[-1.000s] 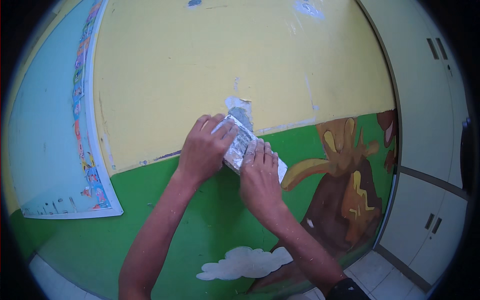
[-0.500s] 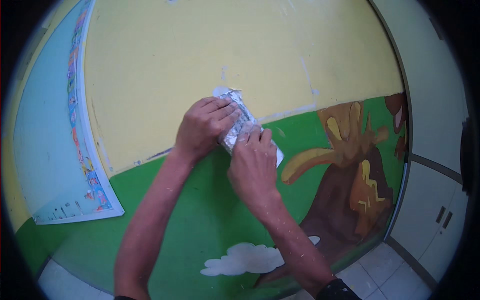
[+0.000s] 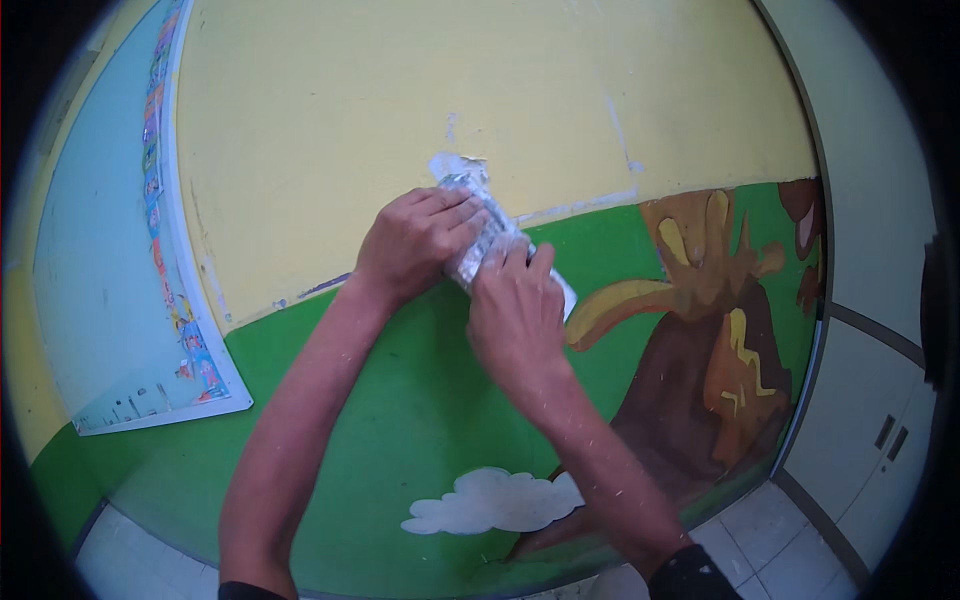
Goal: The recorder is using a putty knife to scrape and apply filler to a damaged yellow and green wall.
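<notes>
Both of my hands press a flat, silvery, foil-like block (image 3: 503, 224) against the painted wall. It lies slantwise across the border between the yellow upper part and the green lower part. My left hand (image 3: 408, 242) grips its upper end, with the fingers curled over it. Lower down and to the right, my right hand (image 3: 518, 312) is closed around the other end, where a pale corner sticks out. Just above the block is a whitish patch (image 3: 450, 164) of scraped or filled wall with a ragged edge.
At the left hangs a pale blue board (image 3: 100, 270) with a white frame. A brown volcano painting (image 3: 680, 370) and a white painted cloud (image 3: 490, 502) decorate the green wall (image 3: 370, 450). A pale cabinet (image 3: 850, 400) stands at the right, above floor tiles (image 3: 765, 525).
The block has slid slightly down the wall in both hands, showing more of the whitish patch above it. The whole view has shifted a little.
</notes>
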A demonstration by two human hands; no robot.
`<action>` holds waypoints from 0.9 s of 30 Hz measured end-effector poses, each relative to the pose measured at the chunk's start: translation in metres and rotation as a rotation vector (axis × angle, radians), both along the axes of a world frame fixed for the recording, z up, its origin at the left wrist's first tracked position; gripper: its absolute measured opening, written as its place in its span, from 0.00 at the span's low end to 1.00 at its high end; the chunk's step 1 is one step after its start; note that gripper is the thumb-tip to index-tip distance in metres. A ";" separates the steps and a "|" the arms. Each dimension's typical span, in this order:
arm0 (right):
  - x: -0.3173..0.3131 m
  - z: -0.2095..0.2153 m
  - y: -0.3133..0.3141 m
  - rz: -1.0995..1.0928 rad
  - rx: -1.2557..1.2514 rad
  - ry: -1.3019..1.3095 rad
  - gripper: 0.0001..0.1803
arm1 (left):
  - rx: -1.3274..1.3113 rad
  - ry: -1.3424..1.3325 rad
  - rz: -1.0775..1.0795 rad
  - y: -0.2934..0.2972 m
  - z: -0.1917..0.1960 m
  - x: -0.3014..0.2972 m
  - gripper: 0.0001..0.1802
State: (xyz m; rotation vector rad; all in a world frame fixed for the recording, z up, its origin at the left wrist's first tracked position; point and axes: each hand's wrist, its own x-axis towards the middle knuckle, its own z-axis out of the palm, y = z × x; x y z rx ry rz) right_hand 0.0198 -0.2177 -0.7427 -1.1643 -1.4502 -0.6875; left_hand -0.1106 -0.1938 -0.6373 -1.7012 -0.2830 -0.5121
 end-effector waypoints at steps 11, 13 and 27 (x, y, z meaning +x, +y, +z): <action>0.018 0.028 0.008 -0.014 0.043 -0.012 0.16 | 0.053 -0.095 -0.093 0.014 0.016 0.018 0.13; 0.024 0.026 0.009 -0.050 0.090 -0.021 0.12 | 0.095 -0.144 -0.077 0.012 0.017 0.024 0.13; 0.123 0.151 0.047 -0.187 0.245 -0.251 0.12 | 0.221 -0.456 -0.065 0.038 0.107 0.100 0.09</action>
